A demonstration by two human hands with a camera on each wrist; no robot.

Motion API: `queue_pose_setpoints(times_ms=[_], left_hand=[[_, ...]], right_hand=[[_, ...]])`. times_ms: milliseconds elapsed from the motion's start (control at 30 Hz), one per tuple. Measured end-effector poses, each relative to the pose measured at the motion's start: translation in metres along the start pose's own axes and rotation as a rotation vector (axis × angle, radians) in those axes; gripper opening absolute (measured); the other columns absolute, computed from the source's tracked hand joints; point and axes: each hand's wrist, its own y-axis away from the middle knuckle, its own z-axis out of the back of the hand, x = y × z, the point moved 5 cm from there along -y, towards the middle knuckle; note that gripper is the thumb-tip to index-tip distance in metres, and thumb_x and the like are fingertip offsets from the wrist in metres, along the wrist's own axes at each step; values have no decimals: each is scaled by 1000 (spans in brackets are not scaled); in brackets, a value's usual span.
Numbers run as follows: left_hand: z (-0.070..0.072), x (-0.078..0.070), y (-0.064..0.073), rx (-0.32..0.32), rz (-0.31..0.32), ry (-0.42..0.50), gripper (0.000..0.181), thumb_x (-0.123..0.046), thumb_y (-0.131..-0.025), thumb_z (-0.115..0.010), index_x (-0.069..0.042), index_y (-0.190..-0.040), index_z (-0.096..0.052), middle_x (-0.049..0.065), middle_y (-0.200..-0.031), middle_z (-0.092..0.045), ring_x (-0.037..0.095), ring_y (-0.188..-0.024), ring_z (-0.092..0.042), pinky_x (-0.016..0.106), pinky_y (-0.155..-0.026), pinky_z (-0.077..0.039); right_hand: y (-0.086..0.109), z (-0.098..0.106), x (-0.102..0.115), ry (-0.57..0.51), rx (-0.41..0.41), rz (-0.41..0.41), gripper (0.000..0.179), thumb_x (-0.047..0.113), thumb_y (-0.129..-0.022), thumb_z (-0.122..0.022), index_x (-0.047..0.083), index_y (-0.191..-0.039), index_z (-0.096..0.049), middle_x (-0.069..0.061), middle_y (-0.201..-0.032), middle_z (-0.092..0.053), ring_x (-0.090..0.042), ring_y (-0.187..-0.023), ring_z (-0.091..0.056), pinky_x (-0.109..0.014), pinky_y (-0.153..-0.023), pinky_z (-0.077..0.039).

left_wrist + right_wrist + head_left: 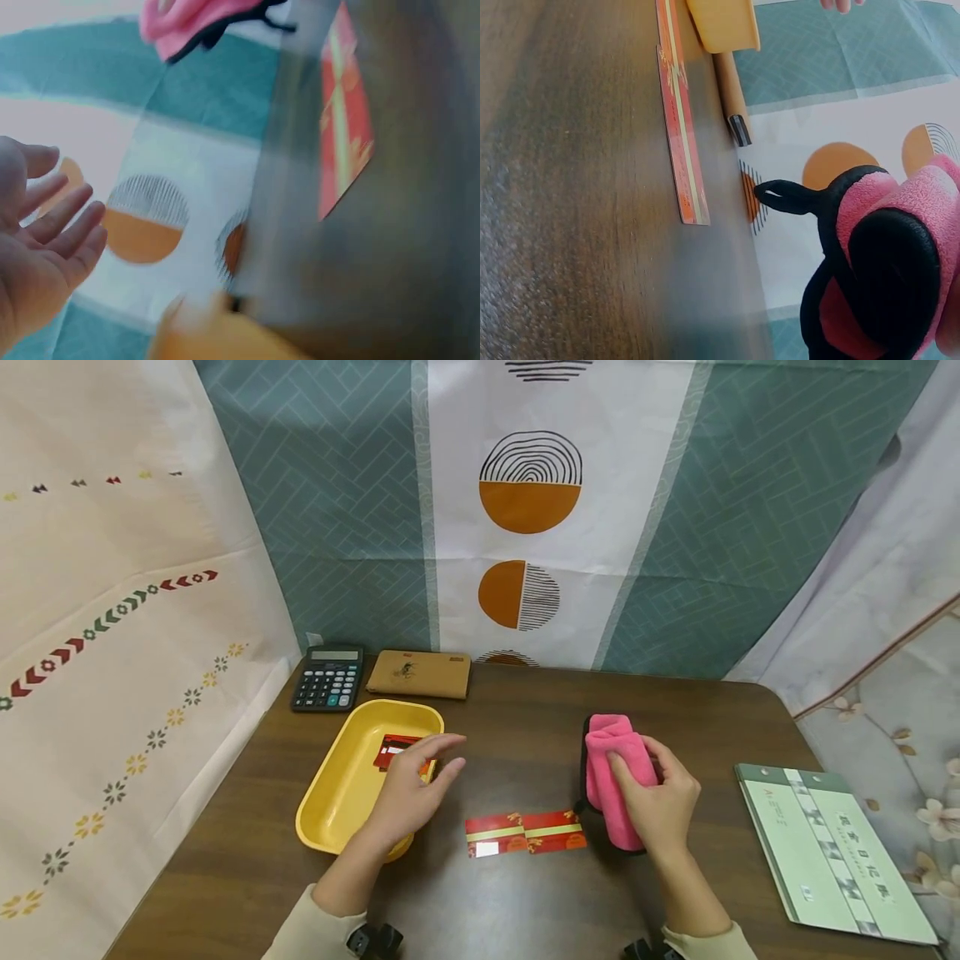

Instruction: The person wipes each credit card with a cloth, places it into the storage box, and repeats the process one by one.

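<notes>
My right hand (pixel 663 802) grips a folded pink cloth (pixel 618 781) with black edging, held over the table at right of centre. In the right wrist view a black loop sticks out from the cloth (pixel 900 255). Two red cards (pixel 497 836) with a yellow stripe lie side by side on the table, left of the cloth. My left hand (pixel 408 789) hovers above the right rim of a yellow tray (pixel 326 806), its fingers relaxed and holding nothing. Inside that tray lie red cards (pixel 392 749), partly hidden by the left hand.
A black calculator (pixel 328 678) and a tan wallet (pixel 420 674) lie along the table's back edge, behind the tray. On the right side is a green notebook (pixel 836 852). Patterned curtains (pixel 525 585) hang behind the table and on both sides.
</notes>
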Motion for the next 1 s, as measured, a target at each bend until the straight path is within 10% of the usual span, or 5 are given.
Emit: queue_pose_setpoints(times_ms=[267,533,1000], left_hand=[[-40,-1,21,83,-27,9,30,-12,-92,-75,-10,-122,-71,-1,-117,-70,22,-102,-66,37,-85,-59],[-76,34,41,226,19,-272,48,-27,-83,-85,-9,-124,-70,4,-118,-65,24,-107,-58,43,-91,-50],[-82,42,43,263,-6,-413,67,-21,-63,-97,-2,-121,-69,7,-104,-66,27,-94,-56,42,-85,-49]], right_hand=[[2,1,0,-13,8,9,41,10,-80,-86,3,-117,-73,-12,-101,-75,0,-76,-61,-7,-68,-50],[3,2,3,-26,16,42,39,9,-79,-87,3,-115,-73,-13,-98,-75,0,-73,-60,-7,-67,-50],[9,5,-1,-14,32,5,38,10,-80,-86,4,-116,-73,-12,-99,-75,-2,-74,-59,-7,-67,-50]])
